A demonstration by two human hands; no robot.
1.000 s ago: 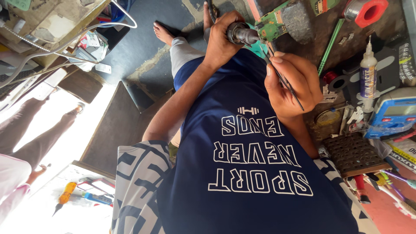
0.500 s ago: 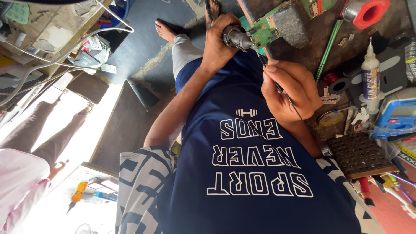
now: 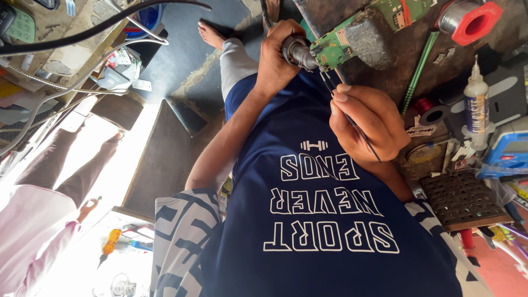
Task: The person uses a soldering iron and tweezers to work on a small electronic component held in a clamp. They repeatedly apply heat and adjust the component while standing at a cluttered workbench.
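Observation:
My left hand [image 3: 275, 63] grips a grey metal cylindrical tool [image 3: 298, 52] and presses its tip against the edge of a green circuit board [image 3: 336, 48]. The board lies on the dark workbench [image 3: 385, 71] under a grey block [image 3: 367, 34]. My right hand [image 3: 371, 121] holds thin black tweezers [image 3: 352, 124], whose tips point up at the near edge of the board, just beside the tool. Below both hands is my dark blue printed shirt [image 3: 330, 220].
Along the bench's right side are a red solder spool [image 3: 473, 22], a green rod [image 3: 418, 71], a white squeeze bottle [image 3: 476, 104], a blue device [image 3: 509, 151] and a dark perforated mat [image 3: 462, 201]. Another person in pink [image 3: 33, 231] stands at the left. My bare foot [image 3: 212, 34] rests on the floor.
Both hands keep their grip and stay at the board. The tweezers' tips have edged closer to the board's edge. The person in pink has moved further into view.

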